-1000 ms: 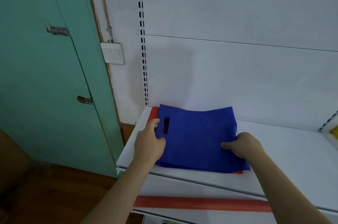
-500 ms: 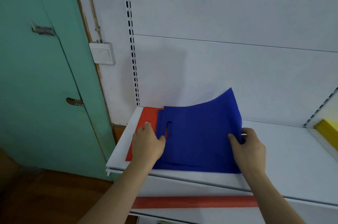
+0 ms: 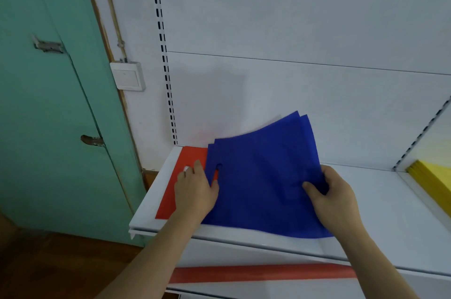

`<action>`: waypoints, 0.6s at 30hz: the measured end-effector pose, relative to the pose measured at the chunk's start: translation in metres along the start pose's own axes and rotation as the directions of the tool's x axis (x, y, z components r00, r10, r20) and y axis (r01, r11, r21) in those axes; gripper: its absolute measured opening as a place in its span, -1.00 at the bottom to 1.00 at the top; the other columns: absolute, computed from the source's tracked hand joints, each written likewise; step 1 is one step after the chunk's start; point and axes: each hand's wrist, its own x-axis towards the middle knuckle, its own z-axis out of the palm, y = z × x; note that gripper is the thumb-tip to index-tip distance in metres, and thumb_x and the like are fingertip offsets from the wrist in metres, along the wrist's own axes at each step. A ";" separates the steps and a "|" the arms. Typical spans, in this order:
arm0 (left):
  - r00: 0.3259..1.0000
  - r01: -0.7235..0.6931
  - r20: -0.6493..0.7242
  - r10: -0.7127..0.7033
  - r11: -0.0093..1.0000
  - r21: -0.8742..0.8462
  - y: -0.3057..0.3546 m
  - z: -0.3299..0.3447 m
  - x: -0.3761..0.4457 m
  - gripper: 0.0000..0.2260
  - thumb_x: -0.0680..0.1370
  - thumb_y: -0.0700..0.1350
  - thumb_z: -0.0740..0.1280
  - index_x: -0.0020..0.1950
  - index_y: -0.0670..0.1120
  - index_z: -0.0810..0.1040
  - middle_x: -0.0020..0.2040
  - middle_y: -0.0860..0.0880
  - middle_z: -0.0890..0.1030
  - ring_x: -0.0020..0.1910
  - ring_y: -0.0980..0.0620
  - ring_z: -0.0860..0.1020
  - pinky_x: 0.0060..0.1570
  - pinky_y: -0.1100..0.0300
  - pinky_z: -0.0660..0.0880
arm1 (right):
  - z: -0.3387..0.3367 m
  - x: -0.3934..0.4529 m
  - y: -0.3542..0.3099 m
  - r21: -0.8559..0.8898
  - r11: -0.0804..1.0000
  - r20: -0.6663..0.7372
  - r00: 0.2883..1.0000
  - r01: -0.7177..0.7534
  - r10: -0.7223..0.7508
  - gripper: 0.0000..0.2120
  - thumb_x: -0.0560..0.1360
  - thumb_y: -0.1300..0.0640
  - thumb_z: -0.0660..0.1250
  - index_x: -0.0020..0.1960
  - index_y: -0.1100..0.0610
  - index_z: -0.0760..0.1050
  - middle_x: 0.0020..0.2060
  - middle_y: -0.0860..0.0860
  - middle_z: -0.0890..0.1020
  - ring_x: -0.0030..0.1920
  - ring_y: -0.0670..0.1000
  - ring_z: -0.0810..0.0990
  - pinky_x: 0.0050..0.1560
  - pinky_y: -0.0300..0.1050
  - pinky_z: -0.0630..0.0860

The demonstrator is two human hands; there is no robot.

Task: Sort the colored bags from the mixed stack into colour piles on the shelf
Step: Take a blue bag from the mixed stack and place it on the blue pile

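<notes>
A white shelf (image 3: pixel 390 203) stands beside a green door (image 3: pixel 48 103). The right hand (image 3: pixel 334 197) pinches the blue bags (image 3: pixel 263 176), lifted at 1 o'clock; the left hand (image 3: pixel 195 191) rests flat on the red bag (image 3: pixel 188 159). Yellow bags (image 3: pixel 432 176) lie at 3 o'clock. Sorting seems only partly done.

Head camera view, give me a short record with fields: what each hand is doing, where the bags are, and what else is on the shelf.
left hand: left hand rests flat on the red bag, thumb at the blue bags' edge
right hand: right hand pinches the blue bags at their right edge, lifting the far corner
blue bags: at least two layers, lying partly over the red bag
red bag: flat at the left end of the shelf
yellow bags: yellow bags stacked in the next bay to the right
below: red strip along the lower shelf front
</notes>
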 end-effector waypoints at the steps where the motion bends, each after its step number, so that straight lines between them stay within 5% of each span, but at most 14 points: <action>1: 1.000 0.006 0.000 -0.006 0.996 -0.092 0.001 0.000 0.001 -0.33 0.63 0.17 0.34 0.62 -0.12 0.21 0.41 -0.10 0.50 0.31 -0.11 0.51 0.27 -0.03 0.53 | -0.003 -0.003 -0.002 0.030 0.999 -0.033 0.999 0.021 -0.020 -0.72 0.57 0.10 0.41 0.01 -0.29 0.44 -0.07 -0.34 0.62 -0.06 -0.24 0.58 -0.16 -0.19 0.44; 3: 0.995 0.097 0.070 -0.074 0.901 -0.422 0.005 -0.003 0.006 -0.36 0.64 0.14 0.37 0.63 -0.07 0.24 0.37 0.03 0.54 0.24 0.05 0.53 0.14 0.11 0.53 | -0.008 -0.008 -0.004 0.105 0.994 -0.097 0.995 0.035 -0.024 -0.74 0.57 0.08 0.43 -0.03 -0.29 0.46 -0.09 -0.33 0.64 -0.09 -0.24 0.59 -0.19 -0.14 0.47; 5: 0.966 0.253 0.217 -0.137 0.650 -0.716 0.011 -0.007 0.013 -0.55 0.64 0.08 0.39 0.51 0.01 0.44 0.31 0.11 0.61 0.17 0.11 0.60 0.02 0.18 0.53 | -0.015 -0.011 -0.003 0.177 0.984 -0.145 0.989 0.036 -0.010 -0.74 0.57 0.08 0.45 -0.03 -0.28 0.48 -0.12 -0.29 0.66 -0.11 -0.21 0.62 -0.20 -0.12 0.49; 8: 0.971 0.236 0.184 -0.151 0.509 -0.828 0.015 -0.008 0.022 -0.86 0.63 -0.01 0.41 0.18 0.11 0.63 0.10 0.07 0.73 0.02 0.05 0.71 -0.05 0.07 0.62 | -0.024 -0.015 0.003 0.243 0.969 -0.202 0.979 0.052 -0.002 -0.76 0.58 0.07 0.47 -0.03 -0.25 0.50 -0.13 -0.24 0.68 -0.13 -0.17 0.64 -0.20 -0.08 0.50; 13: 0.997 0.019 -0.023 -0.074 0.520 -0.854 0.018 -0.014 0.016 -0.84 0.55 0.11 0.40 0.12 0.22 0.60 0.09 0.13 0.72 0.10 0.09 0.69 0.03 0.05 0.60 | -0.024 -0.018 0.010 0.284 0.957 -0.262 0.965 0.055 0.022 -0.82 0.63 -0.02 0.40 0.08 -0.25 0.43 -0.04 -0.26 0.64 -0.07 -0.19 0.63 -0.18 -0.05 0.53; 18: 0.994 -0.098 -0.103 0.036 0.702 -0.705 0.011 -0.009 -0.005 -0.83 0.71 0.07 0.20 0.10 0.19 0.59 0.08 0.24 0.69 0.06 0.24 0.64 -0.05 0.17 0.52 | -0.006 -0.030 0.020 0.217 0.976 -0.206 0.978 0.025 0.021 -0.86 0.68 0.03 0.27 0.14 -0.22 0.45 -0.06 -0.27 0.63 -0.11 -0.09 0.63 -0.15 -0.04 0.55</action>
